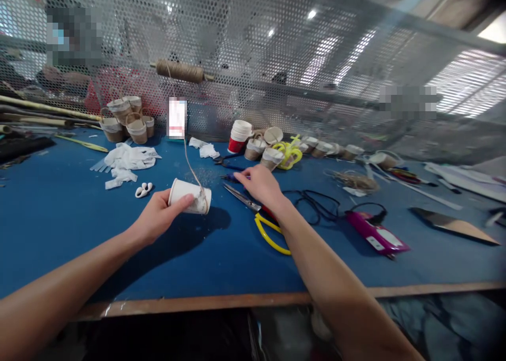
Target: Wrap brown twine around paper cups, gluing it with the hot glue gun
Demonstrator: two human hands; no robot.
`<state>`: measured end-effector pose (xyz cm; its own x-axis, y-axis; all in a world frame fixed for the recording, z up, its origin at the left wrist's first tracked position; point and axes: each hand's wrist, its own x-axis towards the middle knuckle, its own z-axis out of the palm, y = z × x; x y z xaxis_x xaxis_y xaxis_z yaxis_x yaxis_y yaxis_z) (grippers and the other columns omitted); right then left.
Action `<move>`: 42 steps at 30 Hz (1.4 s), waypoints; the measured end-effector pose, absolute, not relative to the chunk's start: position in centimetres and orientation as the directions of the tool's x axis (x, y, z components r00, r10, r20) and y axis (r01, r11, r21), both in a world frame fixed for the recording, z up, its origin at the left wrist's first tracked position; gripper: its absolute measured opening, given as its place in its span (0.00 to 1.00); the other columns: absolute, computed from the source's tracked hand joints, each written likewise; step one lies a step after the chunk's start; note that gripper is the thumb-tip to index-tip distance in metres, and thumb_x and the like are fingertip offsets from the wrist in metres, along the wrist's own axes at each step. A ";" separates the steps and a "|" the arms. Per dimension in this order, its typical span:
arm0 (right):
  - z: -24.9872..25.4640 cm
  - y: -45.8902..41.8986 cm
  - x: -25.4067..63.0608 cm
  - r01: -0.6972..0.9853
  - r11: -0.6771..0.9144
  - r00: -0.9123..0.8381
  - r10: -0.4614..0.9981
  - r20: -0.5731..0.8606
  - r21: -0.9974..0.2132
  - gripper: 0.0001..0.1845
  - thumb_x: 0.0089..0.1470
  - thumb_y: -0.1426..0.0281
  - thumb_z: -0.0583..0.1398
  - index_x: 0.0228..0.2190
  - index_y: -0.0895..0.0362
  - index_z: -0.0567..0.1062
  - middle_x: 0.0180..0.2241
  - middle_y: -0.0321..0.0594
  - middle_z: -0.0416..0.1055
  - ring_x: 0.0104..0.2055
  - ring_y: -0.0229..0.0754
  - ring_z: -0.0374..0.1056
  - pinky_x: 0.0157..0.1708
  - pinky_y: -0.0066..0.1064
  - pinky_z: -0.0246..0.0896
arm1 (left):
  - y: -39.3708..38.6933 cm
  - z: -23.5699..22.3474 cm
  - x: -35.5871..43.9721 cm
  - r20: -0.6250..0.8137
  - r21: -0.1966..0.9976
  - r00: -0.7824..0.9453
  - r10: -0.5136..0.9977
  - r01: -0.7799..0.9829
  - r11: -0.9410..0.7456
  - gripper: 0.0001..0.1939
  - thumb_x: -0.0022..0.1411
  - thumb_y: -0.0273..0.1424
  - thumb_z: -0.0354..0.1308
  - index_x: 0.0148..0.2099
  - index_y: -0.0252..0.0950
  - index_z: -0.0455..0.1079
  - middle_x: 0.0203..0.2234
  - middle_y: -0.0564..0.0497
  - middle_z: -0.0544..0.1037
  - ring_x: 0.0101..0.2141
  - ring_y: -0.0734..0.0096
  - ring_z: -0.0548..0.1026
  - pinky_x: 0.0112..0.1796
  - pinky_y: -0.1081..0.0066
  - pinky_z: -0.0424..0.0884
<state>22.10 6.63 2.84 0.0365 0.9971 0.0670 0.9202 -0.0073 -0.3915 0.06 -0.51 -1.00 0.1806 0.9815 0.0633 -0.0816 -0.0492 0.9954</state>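
My left hand (158, 216) grips a white paper cup (190, 196) held on its side above the blue table (79, 208). A strand of brown twine (188, 163) runs from the cup's base up to a spool (179, 71) on the mesh wall. My right hand (261, 184) reaches forward over the table, fingers curled down onto a small blue tool (229, 177). Just under that hand lie yellow-handled scissors (261, 221). What the right fingers hold is hidden.
Twine-wrapped cups (122, 119) stand at the back left, a stack of red-and-white cups (239, 136) and more wrapped cups at the back centre. White scraps (126, 161), a pink glue gun (375, 234) with black cord, and a person behind the mesh are nearby.
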 end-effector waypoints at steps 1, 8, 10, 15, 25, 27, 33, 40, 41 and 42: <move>3.3 6.0 21.2 0.905 0.065 -0.047 0.997 0.054 -0.420 0.16 0.51 0.61 0.55 0.30 0.60 0.75 0.36 0.46 0.72 0.43 0.47 0.65 0.42 0.33 0.56 | -0.6 -0.9 0.1 0.068 0.996 0.182 0.981 -0.066 -0.057 0.15 0.53 0.36 0.57 0.41 0.32 0.73 0.35 0.47 0.79 0.36 0.66 0.74 0.41 0.70 0.67; 4.3 3.0 17.0 0.407 0.415 -0.501 0.846 0.181 -0.813 0.11 0.46 0.65 0.59 0.30 0.60 0.72 0.35 0.42 0.71 0.35 0.38 0.65 0.36 0.30 0.59 | -0.9 -0.5 0.1 0.066 0.998 0.185 0.981 -0.010 -0.065 0.14 0.52 0.37 0.58 0.36 0.31 0.73 0.30 0.48 0.79 0.30 0.68 0.74 0.36 0.70 0.68; 4.4 2.6 17.2 0.384 0.397 -0.442 0.872 0.212 -0.834 0.09 0.45 0.66 0.59 0.27 0.60 0.71 0.32 0.40 0.70 0.33 0.37 0.64 0.34 0.29 0.59 | -0.9 -0.6 0.1 0.057 0.998 0.183 0.981 -0.027 -0.053 0.14 0.52 0.37 0.58 0.36 0.32 0.73 0.31 0.47 0.79 0.31 0.67 0.74 0.36 0.70 0.68; 5.0 1.6 18.1 0.334 0.456 -0.385 0.865 0.323 -0.825 0.08 0.46 0.66 0.59 0.25 0.59 0.70 0.27 0.36 0.68 0.30 0.35 0.62 0.33 0.28 0.56 | -0.8 -0.7 0.1 0.039 0.987 0.199 0.979 -0.163 -0.006 0.14 0.52 0.37 0.59 0.38 0.33 0.73 0.31 0.48 0.79 0.34 0.69 0.74 0.40 0.71 0.67; 4.6 1.4 18.1 0.362 0.428 -0.330 0.890 0.316 -0.828 0.09 0.46 0.65 0.59 0.24 0.59 0.69 0.25 0.35 0.67 0.27 0.34 0.61 0.30 0.27 0.56 | -1.5 -0.1 0.2 0.026 0.990 0.231 0.973 -0.138 0.006 0.14 0.53 0.36 0.58 0.39 0.33 0.74 0.30 0.48 0.79 0.32 0.69 0.73 0.39 0.71 0.67; 4.5 1.4 18.2 0.357 0.403 -0.320 0.900 0.296 -0.843 0.09 0.46 0.65 0.60 0.24 0.59 0.69 0.25 0.35 0.67 0.26 0.33 0.61 0.30 0.27 0.56 | -1.6 0.0 0.2 0.036 0.991 0.240 0.970 -0.135 -0.003 0.14 0.53 0.36 0.58 0.40 0.34 0.73 0.31 0.49 0.79 0.32 0.70 0.73 0.39 0.71 0.67; 4.3 1.5 18.3 0.311 0.341 -0.318 0.917 0.241 -0.887 0.11 0.44 0.63 0.60 0.24 0.58 0.69 0.24 0.34 0.66 0.26 0.33 0.60 0.29 0.27 0.57 | -1.8 -0.2 0.1 0.059 0.996 0.217 0.974 -0.081 -0.043 0.15 0.53 0.37 0.58 0.41 0.34 0.73 0.33 0.48 0.79 0.32 0.69 0.73 0.38 0.71 0.68; 4.2 1.4 18.3 0.290 0.323 -0.317 0.921 0.228 -0.901 0.11 0.44 0.62 0.60 0.24 0.59 0.69 0.24 0.34 0.65 0.26 0.33 0.59 0.30 0.27 0.56 | -1.9 -0.1 0.0 0.084 0.995 0.214 0.973 -0.067 -0.071 0.13 0.52 0.36 0.59 0.37 0.35 0.75 0.32 0.49 0.79 0.31 0.69 0.73 0.37 0.72 0.68; 4.2 1.4 18.3 0.287 0.324 -0.321 0.919 0.228 -0.901 0.11 0.44 0.62 0.60 0.24 0.59 0.69 0.24 0.34 0.65 0.26 0.33 0.59 0.30 0.27 0.56 | -1.9 0.0 0.0 0.086 0.995 0.213 0.973 -0.065 -0.074 0.12 0.52 0.36 0.59 0.37 0.35 0.75 0.32 0.49 0.79 0.31 0.69 0.73 0.37 0.72 0.68; 4.2 1.4 18.3 0.286 0.325 -0.324 0.918 0.228 -0.902 0.11 0.44 0.62 0.60 0.24 0.59 0.69 0.24 0.33 0.65 0.26 0.33 0.59 0.30 0.27 0.56 | -2.0 0.0 0.0 0.089 0.995 0.209 0.974 -0.060 -0.078 0.12 0.52 0.37 0.59 0.37 0.35 0.75 0.32 0.50 0.79 0.31 0.69 0.73 0.36 0.72 0.68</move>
